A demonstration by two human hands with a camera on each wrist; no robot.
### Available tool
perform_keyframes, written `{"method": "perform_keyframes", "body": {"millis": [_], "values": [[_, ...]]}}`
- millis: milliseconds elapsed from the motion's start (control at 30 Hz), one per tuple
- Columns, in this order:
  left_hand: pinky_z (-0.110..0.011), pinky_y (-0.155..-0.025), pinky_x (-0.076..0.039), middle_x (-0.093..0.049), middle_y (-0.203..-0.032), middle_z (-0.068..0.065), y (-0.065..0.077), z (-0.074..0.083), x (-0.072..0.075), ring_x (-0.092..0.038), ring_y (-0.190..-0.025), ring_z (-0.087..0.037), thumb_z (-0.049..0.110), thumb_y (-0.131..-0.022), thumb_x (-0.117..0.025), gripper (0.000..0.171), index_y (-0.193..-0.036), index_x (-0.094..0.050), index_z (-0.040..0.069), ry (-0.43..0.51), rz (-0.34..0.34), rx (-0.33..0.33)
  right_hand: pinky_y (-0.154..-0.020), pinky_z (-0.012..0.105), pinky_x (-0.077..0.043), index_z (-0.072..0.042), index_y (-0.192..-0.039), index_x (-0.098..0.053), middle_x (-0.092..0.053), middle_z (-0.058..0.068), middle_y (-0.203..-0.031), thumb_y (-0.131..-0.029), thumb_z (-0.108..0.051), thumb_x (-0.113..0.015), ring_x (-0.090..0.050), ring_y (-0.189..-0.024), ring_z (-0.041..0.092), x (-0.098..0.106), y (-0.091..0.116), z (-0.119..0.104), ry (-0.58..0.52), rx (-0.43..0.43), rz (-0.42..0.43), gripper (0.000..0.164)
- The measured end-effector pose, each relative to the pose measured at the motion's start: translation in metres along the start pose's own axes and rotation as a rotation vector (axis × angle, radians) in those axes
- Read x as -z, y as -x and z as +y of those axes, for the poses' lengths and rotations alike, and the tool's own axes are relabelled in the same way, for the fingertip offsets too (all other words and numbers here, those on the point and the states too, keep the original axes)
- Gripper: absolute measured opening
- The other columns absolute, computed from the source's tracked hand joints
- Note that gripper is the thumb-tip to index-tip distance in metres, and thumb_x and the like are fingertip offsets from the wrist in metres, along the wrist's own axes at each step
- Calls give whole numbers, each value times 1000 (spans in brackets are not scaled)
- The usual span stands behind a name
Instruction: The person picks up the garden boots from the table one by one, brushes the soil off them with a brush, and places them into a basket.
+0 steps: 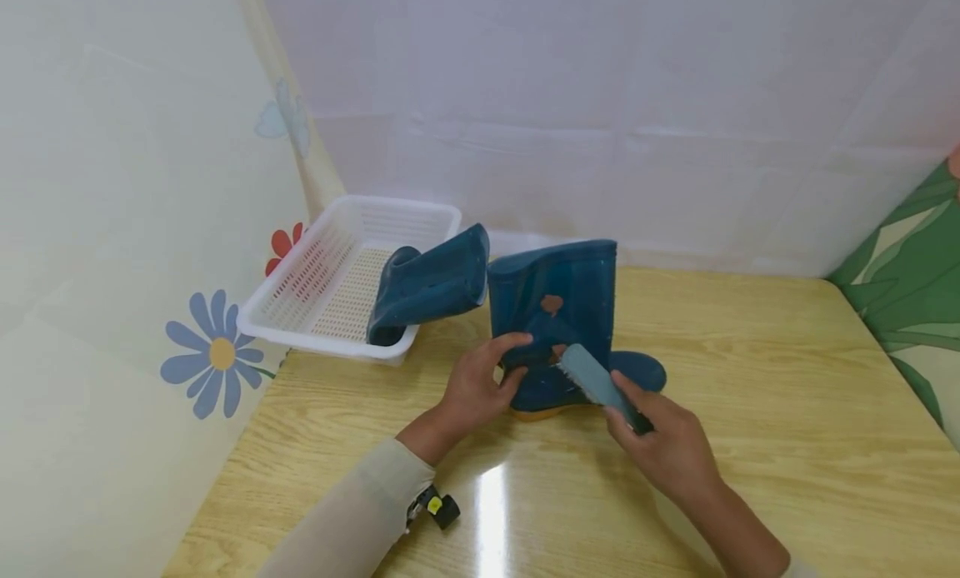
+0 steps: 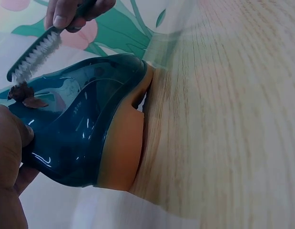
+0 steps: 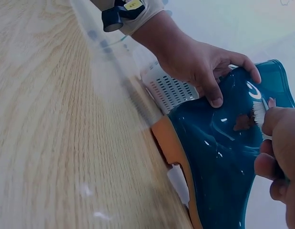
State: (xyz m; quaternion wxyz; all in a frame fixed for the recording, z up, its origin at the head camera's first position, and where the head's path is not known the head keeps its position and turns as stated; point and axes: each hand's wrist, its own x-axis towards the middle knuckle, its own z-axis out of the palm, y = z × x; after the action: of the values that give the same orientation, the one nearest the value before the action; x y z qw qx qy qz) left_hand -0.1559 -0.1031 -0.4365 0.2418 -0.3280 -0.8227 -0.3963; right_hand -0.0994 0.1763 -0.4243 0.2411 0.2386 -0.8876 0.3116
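A dark teal rain boot (image 1: pixel 588 291) with an orange sole (image 2: pixel 122 148) stands upright on the table, toe to the right. My left hand (image 1: pixel 476 388) grips it around the ankle at the back, thumb on the near side; some of its fingers are hidden behind the boot. My right hand (image 1: pixel 667 445) holds a scrub brush (image 1: pixel 596 378) by its handle. The white bristles (image 2: pixel 40 57) meet a brown smear (image 2: pixel 22 92) low on the shaft. Higher up the shaft is a second brown spot (image 1: pixel 552 304).
Left of the boot, a white plastic basket (image 1: pixel 262 320) stands against the wall. A second teal boot (image 1: pixel 442 280) lies in it, its shaft leaning out over the right rim. The wood-grain table (image 1: pixel 787 445) meets a white sheet-covered wall (image 1: pixel 675 178) at the back.
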Motion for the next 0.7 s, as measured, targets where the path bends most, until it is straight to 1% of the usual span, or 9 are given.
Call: {"method": "perform_keyframes", "body": {"millis": [133, 300, 367, 533, 633, 700], "values": [[-42, -64, -56, -70, -111, -13, 0, 1, 0, -64, -78, -19, -6, -88, -76, 58, -137, -52, 14, -5, 3, -7, -53, 24, -41, -1, -129, -71, -66, 4, -81, -81, -4, -84, -49, -64, 8, -1, 0, -1, -7, -11, -27, 50], [-41, -65, -56, -70, -112, -12, -1, 1, -1, -63, -79, -19, -6, -88, -76, 58, -138, -52, 13, -8, 7, -5, -56, 24, -44, -3, -128, -72, -74, 10, -93, -82, -6, -84, -52, -66, 7, -1, 3, -2, 11, -27, -85, 48], [-40, -65, -56, -70, -113, -12, -1, 1, -1, -62, -79, -19, -6, -88, -75, 57, -137, -53, 13, -8, 7, -1, -55, 24, -43, -4, -128, -72, -74, 9, -93, -83, -8, -84, -51, -65, 7, -1, 5, -2, 16, -38, -108, 47], [-41, -64, -56, -69, -116, -12, -1, 2, 0, -62, -77, -19, -6, -89, -75, 57, -138, -53, 13, -7, 3, 8, -53, 22, -38, -6, -128, -72, -71, 3, -86, -85, -12, -84, -47, -63, 5, 0, 7, -1, 26, -75, -162, 46], [-41, -63, -56, -69, -117, -13, -1, 3, 0, -62, -75, -18, -6, -88, -76, 57, -137, -53, 13, -6, 5, 9, -55, 23, -39, -7, -129, -72, -73, 2, -90, -85, -13, -84, -48, -65, 5, 2, 9, 0, 33, -96, -179, 45], [-41, -63, -56, -69, -117, -13, -1, 3, 0, -61, -75, -18, -6, -88, -76, 58, -137, -53, 13, -16, 6, 10, -56, 23, -40, -7, -129, -72, -74, 3, -92, -85, -12, -84, -48, -65, 6, 5, 11, 1, 35, -106, -173, 46]]}}
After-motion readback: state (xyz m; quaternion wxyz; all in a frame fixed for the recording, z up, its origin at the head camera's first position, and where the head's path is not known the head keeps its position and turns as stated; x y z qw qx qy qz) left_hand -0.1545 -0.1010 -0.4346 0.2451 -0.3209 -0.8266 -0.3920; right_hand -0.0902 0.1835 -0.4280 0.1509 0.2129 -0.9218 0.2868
